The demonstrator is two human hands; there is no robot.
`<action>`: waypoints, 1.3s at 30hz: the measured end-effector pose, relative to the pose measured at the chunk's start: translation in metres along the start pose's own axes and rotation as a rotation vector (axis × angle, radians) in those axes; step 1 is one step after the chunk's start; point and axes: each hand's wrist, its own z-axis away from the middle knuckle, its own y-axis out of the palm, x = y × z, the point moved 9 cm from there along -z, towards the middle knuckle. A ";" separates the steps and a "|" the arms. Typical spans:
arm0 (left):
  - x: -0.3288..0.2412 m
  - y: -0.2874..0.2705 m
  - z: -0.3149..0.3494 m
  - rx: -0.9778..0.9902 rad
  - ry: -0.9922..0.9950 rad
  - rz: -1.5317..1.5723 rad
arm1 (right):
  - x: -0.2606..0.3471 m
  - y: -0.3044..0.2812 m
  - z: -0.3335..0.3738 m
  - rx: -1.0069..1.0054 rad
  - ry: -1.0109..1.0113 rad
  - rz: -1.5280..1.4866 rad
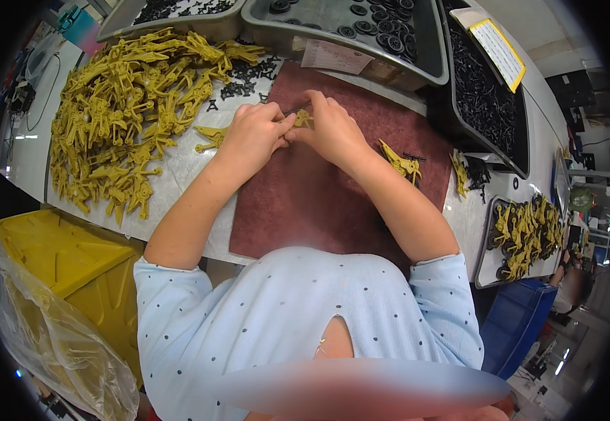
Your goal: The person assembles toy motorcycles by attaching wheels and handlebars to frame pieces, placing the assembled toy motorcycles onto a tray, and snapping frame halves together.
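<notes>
My left hand [254, 137] and my right hand [333, 133] meet over the far part of a dark red mat [298, 203]. Between their closed fingers is a yellow plastic part [304, 118], mostly covered by them. A thin dark piece [296, 109] shows at the fingertips; what it is I cannot tell. Beside my left wrist lies another yellow part [210, 137]. More yellow parts [401, 164] rest on the mat by my right forearm, with a small black piece [414, 156] next to them.
A big heap of yellow parts [119, 112] covers the table's left side, with small black pieces [245, 81] beside it. Grey bins at the back hold black wheels [392, 43] and black parts. A black bin [519, 147] stands right, near a tray [487, 242] of yellow assemblies with wheels.
</notes>
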 end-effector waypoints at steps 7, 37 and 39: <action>0.004 0.002 0.005 -0.070 -0.035 -0.042 | 0.009 0.020 -0.007 0.235 0.101 0.174; -0.013 0.039 0.025 0.575 -0.585 1.212 | -0.015 -0.036 0.086 0.035 -0.165 -0.600; -0.017 0.036 0.023 0.533 -0.567 1.324 | -0.004 -0.051 0.088 -0.028 -0.165 -0.550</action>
